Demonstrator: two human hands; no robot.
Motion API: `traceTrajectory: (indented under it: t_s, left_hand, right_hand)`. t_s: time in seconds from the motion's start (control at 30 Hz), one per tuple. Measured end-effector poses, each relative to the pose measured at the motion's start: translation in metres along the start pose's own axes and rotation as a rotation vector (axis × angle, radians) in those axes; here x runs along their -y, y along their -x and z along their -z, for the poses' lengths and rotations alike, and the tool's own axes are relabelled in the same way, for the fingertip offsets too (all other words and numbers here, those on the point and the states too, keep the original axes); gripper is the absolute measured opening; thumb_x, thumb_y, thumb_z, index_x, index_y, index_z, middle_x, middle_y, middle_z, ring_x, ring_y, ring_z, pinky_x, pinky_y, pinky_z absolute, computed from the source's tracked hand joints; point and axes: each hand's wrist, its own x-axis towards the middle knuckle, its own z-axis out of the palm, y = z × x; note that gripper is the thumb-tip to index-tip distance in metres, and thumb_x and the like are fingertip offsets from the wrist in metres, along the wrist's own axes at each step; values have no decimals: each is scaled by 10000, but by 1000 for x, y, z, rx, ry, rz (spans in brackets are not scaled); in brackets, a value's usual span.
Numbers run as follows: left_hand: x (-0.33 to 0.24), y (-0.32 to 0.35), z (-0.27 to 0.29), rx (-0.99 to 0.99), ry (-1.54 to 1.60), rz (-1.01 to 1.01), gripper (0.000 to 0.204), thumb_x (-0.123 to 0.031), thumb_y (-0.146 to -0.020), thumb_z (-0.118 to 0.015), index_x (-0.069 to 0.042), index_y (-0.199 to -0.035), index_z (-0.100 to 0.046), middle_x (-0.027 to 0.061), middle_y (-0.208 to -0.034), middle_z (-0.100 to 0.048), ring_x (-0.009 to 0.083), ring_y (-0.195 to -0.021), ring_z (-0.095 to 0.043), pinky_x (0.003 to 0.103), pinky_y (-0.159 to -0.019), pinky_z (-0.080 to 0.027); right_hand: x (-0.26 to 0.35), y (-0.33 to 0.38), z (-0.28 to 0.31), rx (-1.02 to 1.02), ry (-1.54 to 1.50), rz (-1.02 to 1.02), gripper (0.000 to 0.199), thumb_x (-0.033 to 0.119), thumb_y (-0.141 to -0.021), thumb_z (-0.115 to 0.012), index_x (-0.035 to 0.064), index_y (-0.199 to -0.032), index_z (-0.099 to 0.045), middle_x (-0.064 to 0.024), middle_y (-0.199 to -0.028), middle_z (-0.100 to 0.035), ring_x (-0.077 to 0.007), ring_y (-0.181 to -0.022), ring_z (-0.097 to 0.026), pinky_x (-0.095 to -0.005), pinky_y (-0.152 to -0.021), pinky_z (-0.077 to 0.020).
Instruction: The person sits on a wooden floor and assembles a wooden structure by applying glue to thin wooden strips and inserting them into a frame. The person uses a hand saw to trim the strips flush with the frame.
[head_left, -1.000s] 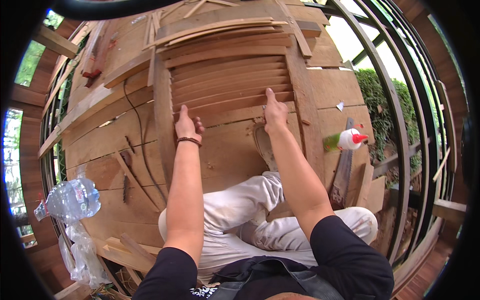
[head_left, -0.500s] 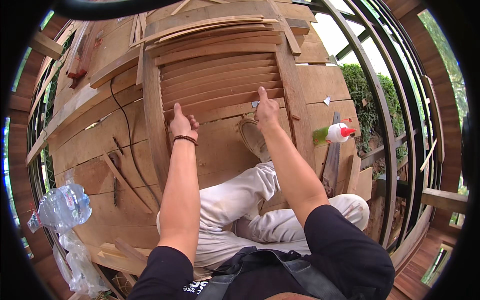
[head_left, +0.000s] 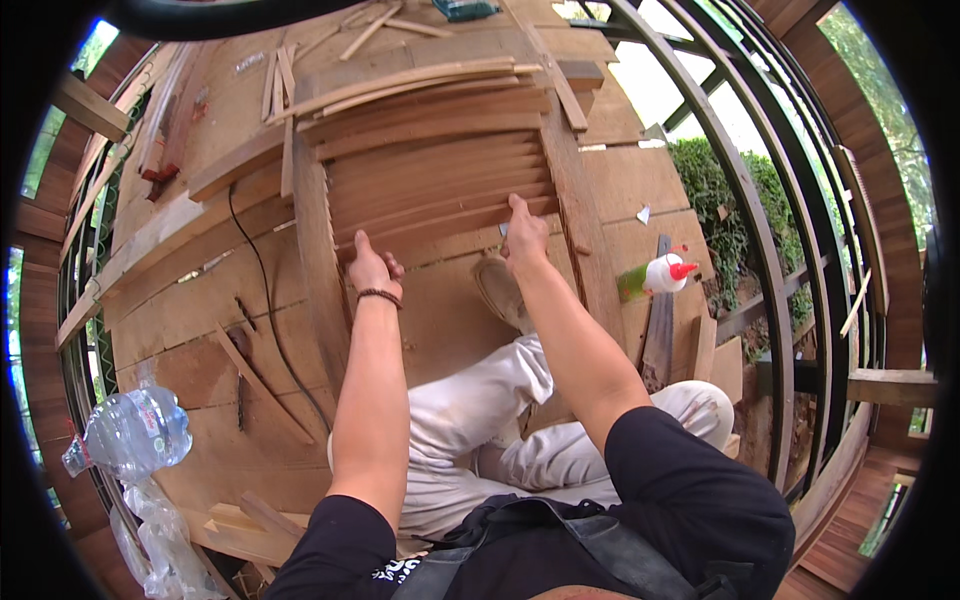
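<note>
A wooden louvre frame [head_left: 330, 290] lies in front of me, with several thin reddish-brown slats [head_left: 440, 185] running across between its two side rails. At the left end of the nearest slat, my left hand [head_left: 372, 270] has its thumb up against the edge and its fingers curled. My right hand [head_left: 526, 236] grips the same slat near its right end, thumb on top. Its fingertips are partly hidden. A beaded bracelet circles my left wrist. Just behind my right hand a shoe [head_left: 500, 290] rests between the rails.
A white glue bottle [head_left: 663, 274] with a red cap stands right of the frame by a handsaw [head_left: 658, 330]. Loose strips [head_left: 420, 85] lie across the frame's far end. Left are a black cable [head_left: 262, 270] and a large clear plastic bottle [head_left: 140, 432]. Metal railing borders the right.
The view has tilted, so the frame and both hands sit slightly lower in the picture. Both hands stay at the nearest slat, and the slats look flatter and closer together than before.
</note>
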Motion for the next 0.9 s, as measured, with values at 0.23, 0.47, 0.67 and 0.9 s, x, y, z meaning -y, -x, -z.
traceTrajectory:
  t_s: [0.23,0.47,0.67,0.9]
  left_hand:
    - [0,1,-6,-21,11,-15,499,-550,-1003,-624,-56,-999,-552,34,-633,-488,135,-494,-446,288,-412,-362]
    - [4,8,-6,7,-10,-10,483,-534,-1020,-604,-52,-1027,-564,32,-636,-494,131,-491,-445,280,-418,-354]
    - [2,3,-3,25,-25,-12,492,-544,-1020,-599,-57,-960,-551,28,-638,-489,126,-485,-440,281,-413,-344]
    - [3,9,-4,4,-48,-19,480,-548,-1017,-596,-74,-955,-546,28,-611,-479,132,-470,-439,285,-408,-352]
  right_hand:
    - [-3,-2,6,69,-53,-2,429,422,-927,-701,109,-754,-465,10,-575,-360,-150,-437,-356,-349,-412,-264]
    - [-1,-7,8,59,-30,-28,459,451,-935,-703,127,-751,-435,21,-587,-321,-142,-445,-334,-340,-421,-264]
    - [-8,-17,4,-7,32,-2,542,471,-919,-710,-45,-780,-619,-87,-721,-585,-196,-642,-536,-409,-584,-450]
    - [-3,-2,5,56,-100,-12,497,430,-938,-700,166,-641,-403,24,-526,-339,-142,-399,-345,-339,-392,-244]
